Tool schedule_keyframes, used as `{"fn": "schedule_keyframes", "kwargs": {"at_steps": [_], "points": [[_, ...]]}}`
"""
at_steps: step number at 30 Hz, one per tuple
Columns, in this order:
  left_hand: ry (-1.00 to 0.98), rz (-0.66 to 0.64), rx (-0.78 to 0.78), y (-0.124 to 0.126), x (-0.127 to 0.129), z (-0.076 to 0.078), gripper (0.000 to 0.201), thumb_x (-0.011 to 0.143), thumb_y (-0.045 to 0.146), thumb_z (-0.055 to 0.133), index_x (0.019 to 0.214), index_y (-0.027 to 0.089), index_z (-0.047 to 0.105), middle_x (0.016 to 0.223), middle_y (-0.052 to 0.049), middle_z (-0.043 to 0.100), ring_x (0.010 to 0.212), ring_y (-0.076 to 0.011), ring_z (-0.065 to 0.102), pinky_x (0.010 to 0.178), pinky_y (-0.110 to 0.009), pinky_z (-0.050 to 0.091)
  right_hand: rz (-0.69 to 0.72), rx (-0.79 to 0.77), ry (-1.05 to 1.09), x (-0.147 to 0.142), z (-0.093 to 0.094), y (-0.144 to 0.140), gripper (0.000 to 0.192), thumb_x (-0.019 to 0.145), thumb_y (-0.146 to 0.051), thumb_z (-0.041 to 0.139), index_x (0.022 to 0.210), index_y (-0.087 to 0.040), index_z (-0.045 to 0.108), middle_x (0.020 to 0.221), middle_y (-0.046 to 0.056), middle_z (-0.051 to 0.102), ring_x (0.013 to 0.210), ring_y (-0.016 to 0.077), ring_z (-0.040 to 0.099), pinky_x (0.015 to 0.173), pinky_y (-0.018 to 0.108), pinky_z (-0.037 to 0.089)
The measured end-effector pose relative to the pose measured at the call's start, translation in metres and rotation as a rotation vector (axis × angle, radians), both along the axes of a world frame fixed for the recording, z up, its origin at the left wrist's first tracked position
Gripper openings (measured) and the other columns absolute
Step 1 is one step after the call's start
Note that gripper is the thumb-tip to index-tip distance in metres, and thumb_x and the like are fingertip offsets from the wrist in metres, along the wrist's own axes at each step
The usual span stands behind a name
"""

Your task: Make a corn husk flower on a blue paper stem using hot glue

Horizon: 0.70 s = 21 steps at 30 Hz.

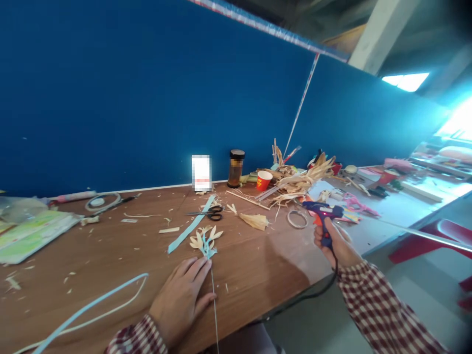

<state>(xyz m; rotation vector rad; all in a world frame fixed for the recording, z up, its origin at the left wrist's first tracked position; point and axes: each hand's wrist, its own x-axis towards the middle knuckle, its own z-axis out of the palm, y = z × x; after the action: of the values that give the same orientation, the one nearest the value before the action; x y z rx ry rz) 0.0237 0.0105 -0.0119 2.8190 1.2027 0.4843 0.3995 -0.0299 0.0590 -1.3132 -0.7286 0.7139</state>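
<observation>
My right hand (341, 248) is wrapped around the handle of a dark blue hot glue gun (328, 210), held over the right side of the table with its nozzle pointing left. A black cord trails from the grip. My left hand (182, 292) lies flat on the wood, fingers stretched out. Its fingertips touch the base of a small flower (201, 241) made of pale husk petals with light blue strips. From the flower a thin white stem (215, 309) runs past my thumb toward the table's front edge. Just beyond the flower lie a light blue strip (190, 228) and black-handled scissors (215, 213).
A lidded jar (235, 169), a red paper cup (264, 181) and a heap of dried husks (302, 184) stand along the blue partition (147, 98). A tape roll (297, 219) lies near the glue gun. Left are green-white packets (33, 236) and a looped blue cord (92, 302).
</observation>
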Motion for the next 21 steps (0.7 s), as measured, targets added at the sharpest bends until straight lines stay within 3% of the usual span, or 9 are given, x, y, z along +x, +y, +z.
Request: {"fn": "schedule_keyframes", "kwargs": {"at_steps": [3,7,10,14,18,21], "points": [[0.014,-0.001,-0.013,-0.001,0.000,0.002,0.054,0.081,0.051,0.047,0.127,0.023,0.045,0.128,-0.006,0.051,0.116,-0.0254,0.043,0.098,-0.041,0.036,0.220,-0.098,0.076,-0.032,0.000,-0.005,0.031,0.073,-0.050,0.058,0.073,-0.021,0.050,0.055,-0.004,0.040,0.043,0.0087,0.038,0.035,0.020,0.033],[0.026,-0.004,-0.016,-0.001,0.001,0.004,0.054,0.081,0.049,0.048,0.128,0.023,0.045,0.129,-0.006,0.050,0.117,-0.0253,0.042,0.099,-0.042,0.034,0.453,-0.224,0.078,-0.076,0.000,-0.008,0.037,0.074,-0.055,0.055,0.087,-0.020,0.054,0.057,-0.003,0.045,0.041,0.0074,0.038,0.035,0.018,0.034],[0.024,-0.012,-0.016,-0.002,0.002,0.005,0.054,0.081,0.050,0.048,0.127,0.022,0.045,0.128,-0.007,0.050,0.116,-0.0253,0.042,0.100,-0.042,0.033,0.602,-0.285,0.008,-0.105,-0.002,-0.006,0.039,0.074,-0.058,0.052,0.080,-0.020,0.057,0.054,-0.003,0.046,0.040,0.0074,0.038,0.035,0.019,0.036],[0.022,-0.006,-0.034,-0.002,0.003,0.008,0.054,0.081,0.049,0.048,0.127,0.022,0.045,0.127,-0.007,0.051,0.116,-0.0255,0.043,0.099,-0.042,0.034,0.708,-0.356,-0.123,-0.130,-0.014,0.000,0.048,0.081,-0.059,0.038,0.061,-0.018,0.054,0.050,-0.001,0.048,0.036,0.0074,0.040,0.033,0.019,0.033],[0.013,-0.001,-0.047,-0.003,0.003,0.009,0.054,0.080,0.049,0.049,0.128,0.024,0.043,0.127,-0.007,0.051,0.116,-0.0259,0.042,0.098,-0.043,0.034,0.760,-0.382,-0.231,-0.141,-0.026,0.010,0.043,0.081,-0.056,0.040,0.072,-0.018,0.058,0.049,-0.002,0.048,0.035,0.0072,0.040,0.033,0.019,0.031],[0.012,-0.003,-0.046,-0.004,0.003,0.008,0.054,0.080,0.048,0.049,0.128,0.025,0.043,0.128,-0.007,0.050,0.116,-0.0261,0.042,0.099,-0.045,0.033,0.724,-0.341,-0.438,-0.145,-0.025,0.016,0.035,0.076,-0.050,0.052,0.082,-0.017,0.058,0.051,-0.003,0.050,0.039,0.0089,0.044,0.038,0.020,0.036]]}}
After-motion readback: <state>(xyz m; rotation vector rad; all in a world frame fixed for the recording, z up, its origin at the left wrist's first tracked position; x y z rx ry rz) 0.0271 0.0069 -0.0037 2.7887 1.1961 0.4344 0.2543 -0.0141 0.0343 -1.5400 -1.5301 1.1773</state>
